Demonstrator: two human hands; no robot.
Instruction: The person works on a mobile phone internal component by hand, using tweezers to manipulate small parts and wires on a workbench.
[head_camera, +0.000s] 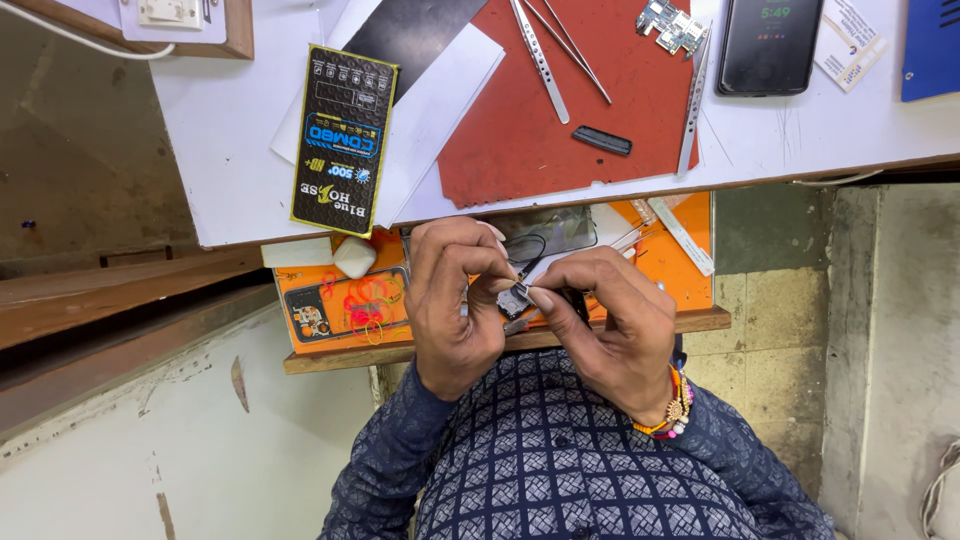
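Observation:
Both hands meet over an open drawer (700, 322) below the white desk's front edge. My left hand (452, 305) and my right hand (612, 325) pinch a small grey and black electronic part (513, 298) between thumbs and fingertips. A thin black wire (530, 247) loops up from the part. My right wrist wears beaded bracelets (672, 412). Under the hands the drawer holds a dark glass panel (560, 230), an orange lining and coloured rubber bands (366, 305).
On the white desk (220, 130) lie a red mat (560, 120), metal tweezers (540, 50), a small black strip (602, 140), a small circuit board (672, 25), a dark phone (770, 45) and a black and yellow packet (343, 138). A white eraser-like block (353, 257) sits at the drawer's left.

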